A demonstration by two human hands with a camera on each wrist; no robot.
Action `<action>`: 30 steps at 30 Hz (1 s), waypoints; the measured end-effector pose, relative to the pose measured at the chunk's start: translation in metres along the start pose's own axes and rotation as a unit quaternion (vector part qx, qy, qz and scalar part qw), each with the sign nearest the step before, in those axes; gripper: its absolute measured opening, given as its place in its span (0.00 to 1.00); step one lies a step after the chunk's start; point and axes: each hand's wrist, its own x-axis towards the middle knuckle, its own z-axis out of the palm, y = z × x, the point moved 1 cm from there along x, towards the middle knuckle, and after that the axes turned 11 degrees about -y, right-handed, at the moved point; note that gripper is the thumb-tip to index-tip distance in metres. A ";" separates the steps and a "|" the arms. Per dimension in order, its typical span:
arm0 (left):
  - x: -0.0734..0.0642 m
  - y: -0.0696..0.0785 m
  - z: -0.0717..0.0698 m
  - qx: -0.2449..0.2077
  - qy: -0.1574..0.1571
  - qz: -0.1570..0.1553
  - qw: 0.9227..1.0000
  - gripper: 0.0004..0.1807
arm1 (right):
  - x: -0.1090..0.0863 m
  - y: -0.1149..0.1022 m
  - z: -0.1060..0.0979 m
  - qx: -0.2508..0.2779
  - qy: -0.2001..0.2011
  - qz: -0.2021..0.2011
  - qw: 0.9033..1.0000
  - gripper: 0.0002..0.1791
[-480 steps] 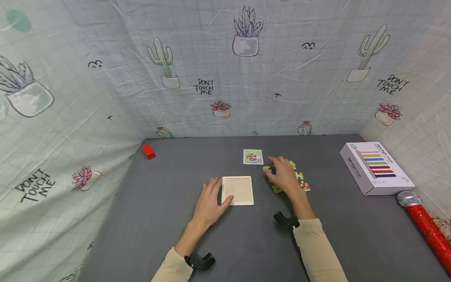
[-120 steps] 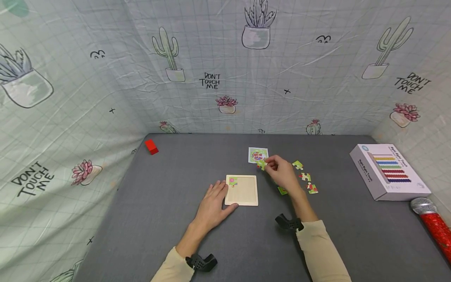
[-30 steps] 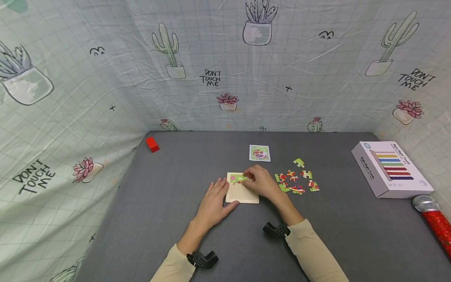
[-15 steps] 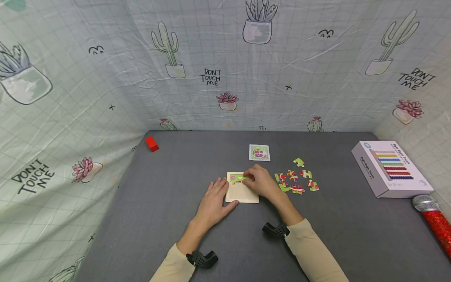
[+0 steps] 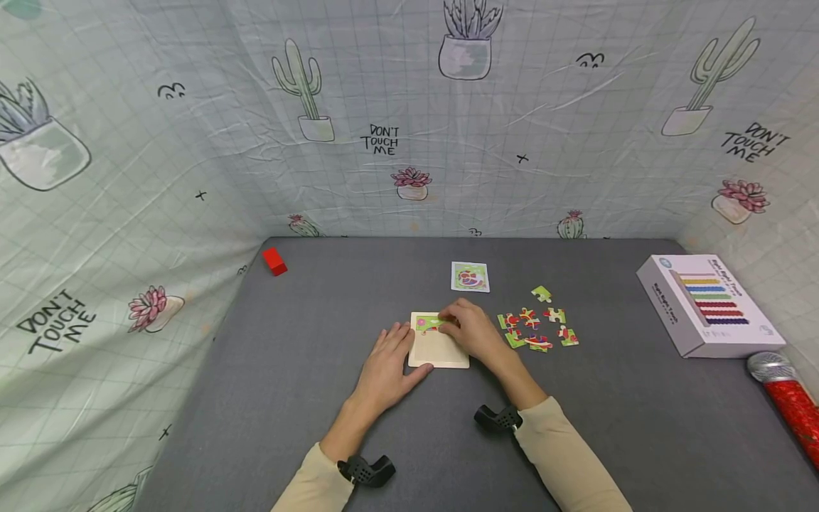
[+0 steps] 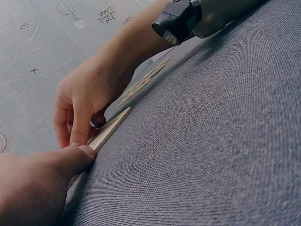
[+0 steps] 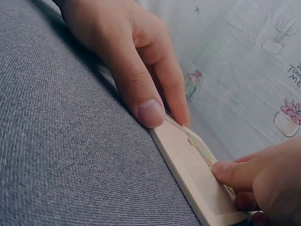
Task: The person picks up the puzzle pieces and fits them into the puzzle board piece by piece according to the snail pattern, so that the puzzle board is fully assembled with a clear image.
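Observation:
A shallow square wooden puzzle tray lies on the table in front of me. My left hand rests at its left side, fingers fairly straight along the edge and thumb at the near left corner. In the tray's far left corner sits a green puzzle piece with a pink flower. My right hand pinches another green puzzle piece at the tray's far edge, mostly hidden under the fingers. The right wrist view shows the right thumb low over the tray. Several loose puzzle pieces lie to the right.
A small picture card lies beyond the tray. A red block is at the far left. To the right are a white box and a red microphone. A printed cloth hangs around the table.
Since the oldest frame, green pieces have come into the tray and the heap has spread out. My right hand brought a piece from near the card to the tray; over the last second it barely moves.

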 end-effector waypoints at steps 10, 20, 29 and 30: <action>-0.001 0.000 0.000 -0.003 0.004 0.002 1.000 0.41 | 0.000 0.001 -0.005 0.007 0.002 -0.015 1.000 0.12; -0.001 0.001 -0.002 0.000 -0.007 -0.004 1.000 0.42 | -0.003 0.011 -0.032 -0.002 0.041 0.009 0.999 0.18; 0.000 0.001 -0.002 -0.003 -0.010 -0.007 1.000 0.42 | -0.011 0.027 -0.054 0.005 0.075 0.056 0.996 0.23; 0.000 0.001 -0.002 -0.004 -0.010 -0.007 1.000 0.42 | -0.012 0.030 -0.056 0.007 0.078 0.060 0.995 0.24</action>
